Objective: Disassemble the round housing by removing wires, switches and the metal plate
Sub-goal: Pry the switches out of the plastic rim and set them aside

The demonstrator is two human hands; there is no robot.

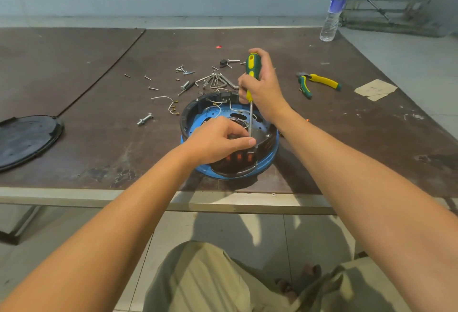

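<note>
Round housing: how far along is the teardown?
Done: black round cover set aside left; loose screws and a detached white wire lie on the brown table. In hand: right hand grips the green-and-yellow screwdriver, shaft down inside the black-and-blue round housing, by its near wall; left hand pinches the shaft near its tip. Left: white wires at the far wall, orange switches in the near wall, blue perforated plate still in.

Both forearms (119, 232) are seen bare right down to the left hand (218, 138) and right hand (262, 88). Lower down, baggy khaki-beige legwear (198, 282) is worn, creased at the knees; shorts or trousers, can't really be told. Toes (285, 285) are glimpsed between the legs, footwear too shadowed to be made out.
</note>
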